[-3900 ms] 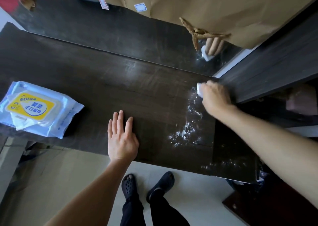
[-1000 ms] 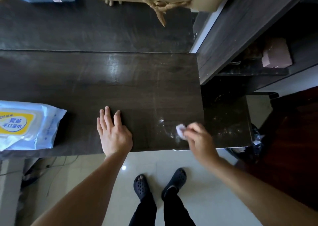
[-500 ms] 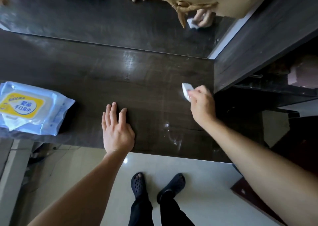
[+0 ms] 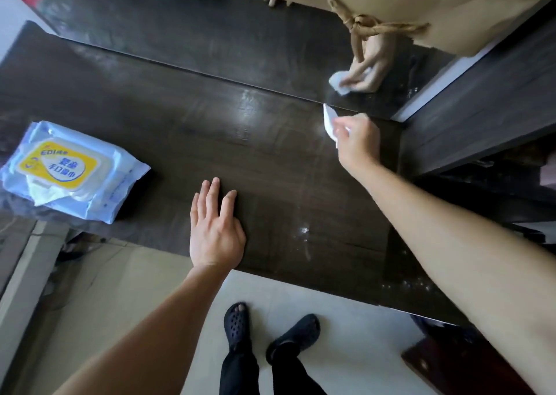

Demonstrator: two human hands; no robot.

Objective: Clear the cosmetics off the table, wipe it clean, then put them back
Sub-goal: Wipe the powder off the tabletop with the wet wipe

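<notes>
Right hand (image 4: 358, 144) fingers pinch white wipe (image 4: 329, 121); left hand (image 4: 216, 229) flat, empty

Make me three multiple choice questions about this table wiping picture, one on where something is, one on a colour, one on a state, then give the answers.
1. Where does the blue wet-wipe pack with the yellow label lie?
A. the table's left end
B. the floor
C. under the right hand

2. What colour is the wooden tabletop?
A. white
B. dark brown
C. red

3. What is the left hand doing?
A. gripping a wipe
B. lifting the pack
C. resting flat, open

Answers: 1 A, the blue wet-wipe pack with the yellow label sits at the left end. 2 B, the wooden tabletop is dark brown. 3 C, the left hand lies palm down with fingers spread, while the right hand pinches the white wipe.
</notes>
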